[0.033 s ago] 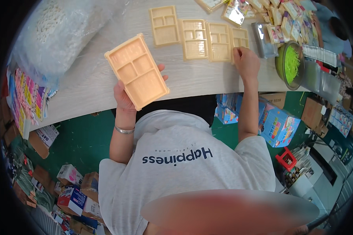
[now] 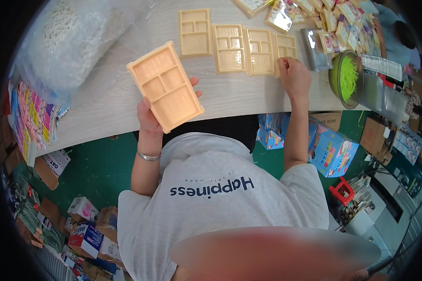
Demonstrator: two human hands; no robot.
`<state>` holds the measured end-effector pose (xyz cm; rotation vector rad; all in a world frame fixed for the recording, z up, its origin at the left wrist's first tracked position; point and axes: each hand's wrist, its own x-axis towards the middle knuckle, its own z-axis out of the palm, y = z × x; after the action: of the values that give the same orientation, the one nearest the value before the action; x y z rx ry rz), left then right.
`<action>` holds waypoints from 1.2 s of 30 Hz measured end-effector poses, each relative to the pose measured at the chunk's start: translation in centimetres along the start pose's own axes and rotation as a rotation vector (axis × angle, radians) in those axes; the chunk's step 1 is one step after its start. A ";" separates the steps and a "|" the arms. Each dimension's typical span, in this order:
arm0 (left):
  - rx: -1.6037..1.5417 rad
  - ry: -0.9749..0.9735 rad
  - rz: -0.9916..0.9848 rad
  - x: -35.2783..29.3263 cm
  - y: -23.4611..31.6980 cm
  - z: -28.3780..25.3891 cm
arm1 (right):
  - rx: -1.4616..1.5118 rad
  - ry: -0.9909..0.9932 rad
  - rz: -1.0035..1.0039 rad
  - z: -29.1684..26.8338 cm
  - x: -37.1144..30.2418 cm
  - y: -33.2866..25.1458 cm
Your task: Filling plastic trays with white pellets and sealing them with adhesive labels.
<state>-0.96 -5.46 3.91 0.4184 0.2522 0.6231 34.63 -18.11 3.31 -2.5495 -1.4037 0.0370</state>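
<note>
My left hand grips a cream plastic compartment tray, or a stack of them, thumb on the near side and fingertips showing past the right edge. It is raised and tilted over the near part of the table. Four-sided trays of the same kind lie in a row beyond: one at the left, then a second, a third and the rightmost tray. At that last tray's near right corner, my right hand is closed with curled fingers, hiding part of it. What the fingertips pinch is mostly hidden.
A bowl of green shreds stands near the table's right edge, beside a clear plastic container. Filled packs pile up far right. A large clear bag of white pieces and colourful printed sheets occupy the left.
</note>
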 end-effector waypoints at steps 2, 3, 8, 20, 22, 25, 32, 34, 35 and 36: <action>-0.003 -0.015 -0.063 0.5 -0.1 -0.2 | 0.184 0.101 0.001 -2.3 -0.5 -3.0; 0.064 0.003 -0.061 0.9 -0.8 0.2 | 0.485 -0.007 0.021 -3.3 -1.2 -4.7; 0.508 0.153 0.068 4.0 -5.5 1.5 | 0.980 -0.345 -0.269 -4.4 -4.2 -13.7; 2.389 0.065 0.291 11.3 1.7 -4.4 | 1.055 0.052 -0.124 1.6 32.0 -15.0; 2.364 0.141 0.230 8.6 0.3 -4.0 | 0.566 0.256 -0.051 2.0 35.7 -16.1; 2.322 0.258 0.137 5.8 -1.0 -2.6 | 0.197 0.268 0.122 1.2 37.2 -17.1; 2.304 0.152 0.236 8.9 -1.5 -0.6 | 0.026 0.463 -0.426 1.0 30.5 -9.0; 2.266 0.100 0.250 10.5 -2.0 0.4 | -0.018 0.132 -0.394 -4.7 19.8 -6.4; 2.254 0.081 0.251 10.9 -2.5 0.5 | -0.042 -0.083 -0.304 -5.3 15.8 -4.4; 2.244 0.067 0.252 11.6 -3.1 0.4 | 0.002 -0.171 -0.210 -5.0 11.9 -2.2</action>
<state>9.90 -0.83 1.70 2.6037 0.9317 0.3335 39.94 -7.96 9.68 -2.4313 -1.7261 0.2257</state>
